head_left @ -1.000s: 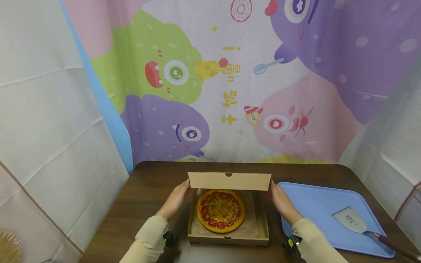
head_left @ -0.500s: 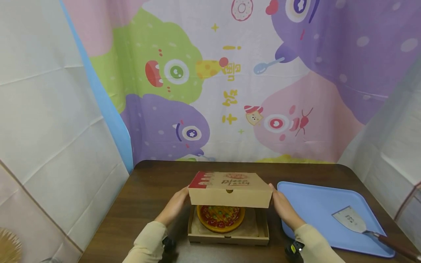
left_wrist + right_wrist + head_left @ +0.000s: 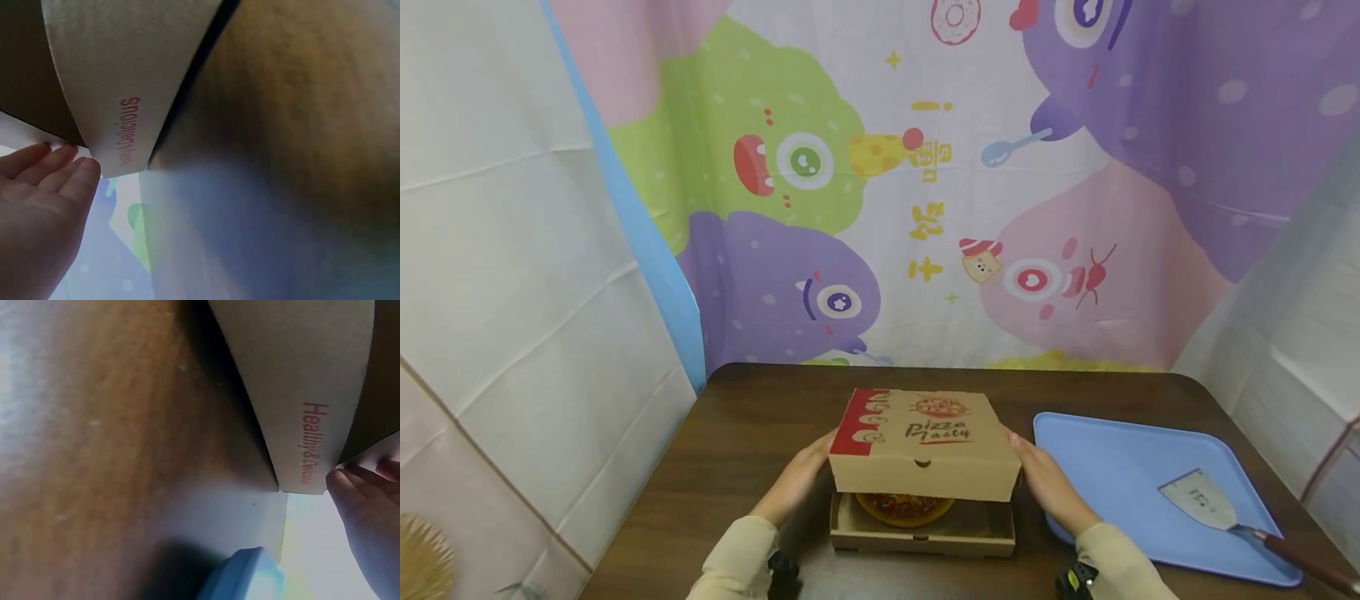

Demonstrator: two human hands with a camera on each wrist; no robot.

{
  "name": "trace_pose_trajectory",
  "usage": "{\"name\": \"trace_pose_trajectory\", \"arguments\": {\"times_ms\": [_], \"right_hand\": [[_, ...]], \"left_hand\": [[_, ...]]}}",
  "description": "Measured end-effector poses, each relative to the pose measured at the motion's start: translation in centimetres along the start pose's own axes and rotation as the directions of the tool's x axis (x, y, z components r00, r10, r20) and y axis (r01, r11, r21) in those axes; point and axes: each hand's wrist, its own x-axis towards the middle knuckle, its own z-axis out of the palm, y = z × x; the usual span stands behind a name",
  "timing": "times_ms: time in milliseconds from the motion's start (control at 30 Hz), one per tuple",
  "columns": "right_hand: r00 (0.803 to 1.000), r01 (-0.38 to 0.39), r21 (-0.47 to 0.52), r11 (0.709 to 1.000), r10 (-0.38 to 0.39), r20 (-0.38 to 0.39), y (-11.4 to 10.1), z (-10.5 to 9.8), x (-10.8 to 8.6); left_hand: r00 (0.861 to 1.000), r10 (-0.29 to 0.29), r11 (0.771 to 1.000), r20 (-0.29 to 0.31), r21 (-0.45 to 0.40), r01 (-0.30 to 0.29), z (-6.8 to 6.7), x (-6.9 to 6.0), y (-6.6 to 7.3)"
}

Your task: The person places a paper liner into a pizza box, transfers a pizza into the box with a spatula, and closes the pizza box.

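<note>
A cardboard pizza box stands on the table, its printed lid [image 3: 936,425] tilted partway down above the tray-like base [image 3: 917,543]. Through the front gap shows part of a pizza [image 3: 906,508]; the lid hides the rest. My left hand [image 3: 797,479] lies along the lid's left side, its nearly straight fingers touching the lid's side wall near the hinge in the left wrist view. On the opposite side, my right hand [image 3: 1052,483] presses the lid's right wall with extended fingers, also seen in the right wrist view beside the printed base wall [image 3: 306,425].
To the right lies a blue tray [image 3: 1112,467], close to my right forearm. A pizza server [image 3: 1202,504] rests on it, its brown handle sticking out past the tray's corner. A patterned cloth [image 3: 925,317] hangs behind the dark wooden table [image 3: 730,433].
The lid has swung forward and down between both hands, now covering most of the pizza, and its printed top has come into view. Tray and server stayed put.
</note>
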Motion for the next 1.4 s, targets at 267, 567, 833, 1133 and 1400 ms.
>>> {"name": "trace_pose_trajectory", "arguments": {"times_ms": [267, 567, 833, 1133, 1400], "right_hand": [[1.0, 0.022, -0.002, 1.0, -0.022, -0.008, 0.3, 0.2, -0.8], [1.0, 0.009, 0.0, 1.0, -0.009, 0.012, 0.0, 0.1, -1.9], [0.999, 0.026, -0.031, 0.999, -0.025, 0.031, -0.5, -0.2, -2.7], [0.983, 0.116, 0.012, 0.993, -0.117, 0.143, -1.1, -1.1, -3.6], [0.982, 0.094, -0.179, 0.979, -0.061, 0.181, -1.4, -1.2, -4.4]], "left_hand": [[0.997, -0.027, 0.997, -0.069, 0.073, 0.032, 0.2, -0.8, -0.3], [0.995, -0.031, 0.996, -0.091, 0.086, 0.038, 0.3, -1.6, -0.5], [1.0, -0.017, 0.999, -0.023, 0.05, 0.019, 0.1, -2.6, -0.3], [0.997, -0.005, 0.989, 0.078, 0.15, -0.007, -0.2, -3.2, 0.3], [0.996, -0.034, 0.978, 0.086, 0.206, 0.016, 0.0, -3.2, 0.2]]}}
